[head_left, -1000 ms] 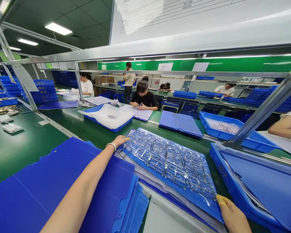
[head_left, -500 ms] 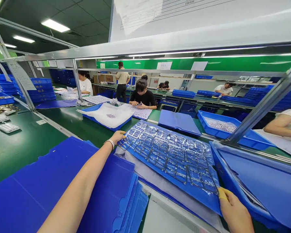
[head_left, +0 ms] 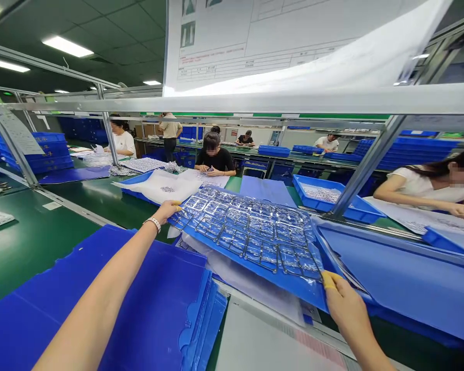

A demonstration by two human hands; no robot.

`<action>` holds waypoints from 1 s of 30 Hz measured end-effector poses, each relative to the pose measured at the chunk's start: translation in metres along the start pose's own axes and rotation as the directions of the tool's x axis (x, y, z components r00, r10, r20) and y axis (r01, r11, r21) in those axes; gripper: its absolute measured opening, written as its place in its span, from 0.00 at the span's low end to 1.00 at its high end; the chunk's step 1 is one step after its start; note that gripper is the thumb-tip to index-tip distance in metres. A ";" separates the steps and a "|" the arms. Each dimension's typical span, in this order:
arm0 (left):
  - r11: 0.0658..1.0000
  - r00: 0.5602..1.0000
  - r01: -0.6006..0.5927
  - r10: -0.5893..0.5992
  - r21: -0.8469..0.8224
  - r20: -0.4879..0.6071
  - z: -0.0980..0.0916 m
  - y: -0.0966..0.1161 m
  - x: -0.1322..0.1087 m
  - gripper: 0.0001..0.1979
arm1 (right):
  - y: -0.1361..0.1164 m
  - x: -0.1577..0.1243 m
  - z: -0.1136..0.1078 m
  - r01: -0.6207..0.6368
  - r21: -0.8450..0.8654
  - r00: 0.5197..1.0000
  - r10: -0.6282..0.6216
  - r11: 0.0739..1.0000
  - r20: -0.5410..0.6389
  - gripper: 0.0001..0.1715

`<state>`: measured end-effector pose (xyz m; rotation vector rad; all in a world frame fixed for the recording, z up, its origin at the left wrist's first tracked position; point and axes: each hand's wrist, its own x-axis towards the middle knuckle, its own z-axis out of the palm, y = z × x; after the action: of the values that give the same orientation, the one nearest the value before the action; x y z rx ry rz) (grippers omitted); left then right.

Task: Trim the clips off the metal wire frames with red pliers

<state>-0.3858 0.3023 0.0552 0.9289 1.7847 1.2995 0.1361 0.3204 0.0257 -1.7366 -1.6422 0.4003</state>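
Note:
A blue plastic sheet (head_left: 232, 242) spans the space between my two hands, tilted and lifted a little off what lies below. On top of it sit rows of small parts in clear film with thin dark rods. My left hand (head_left: 167, 210), a beaded bracelet at its wrist, pinches the sheet's far left corner. At the near right corner my right hand (head_left: 342, 293) grips the edge, with yellow covers on the fingertips. White translucent paper (head_left: 251, 281) hangs or lies beneath the sheet; what is under that is mostly hidden.
Stacked blue sheets (head_left: 147, 304) lie at the left front. A blue tray (head_left: 402, 273) stands on the right, close to my right hand. Ahead are a paper-lined tray (head_left: 170, 188) and a metal frame post (head_left: 367, 165). Several people work at benches beyond.
The blue sheet has shifted slightly left in view and appears raised further at its near edge, both hands still holding it. My view has turned right and up, showing more of the hanging paper.

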 end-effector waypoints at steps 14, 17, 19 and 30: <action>0.996 0.974 0.055 -0.068 -0.065 -0.218 -0.158 -0.074 -0.162 0.22 | -0.041 -0.161 0.038 0.015 0.334 0.978 -0.084 0.942 0.193 0.28; 0.993 0.959 0.089 -0.108 -0.084 -0.263 -0.188 -0.095 -0.197 0.23 | -0.048 -0.205 0.051 0.002 0.398 0.960 -0.113 0.917 0.257 0.26; 0.990 0.947 0.101 -0.127 -0.100 -0.294 -0.206 -0.106 -0.220 0.23 | -0.050 -0.235 0.061 0.013 0.445 0.943 -0.159 0.896 0.292 0.25; 0.986 0.916 0.114 -0.151 -0.121 -0.372 -0.288 -0.155 -0.298 0.28 | -0.075 -0.281 0.070 0.095 0.584 0.879 -0.343 0.806 0.330 0.22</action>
<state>-0.5159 -0.1186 0.0119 0.5117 2.0141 1.5409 -0.0069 0.0664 -0.0403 -1.0403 -1.7647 1.0844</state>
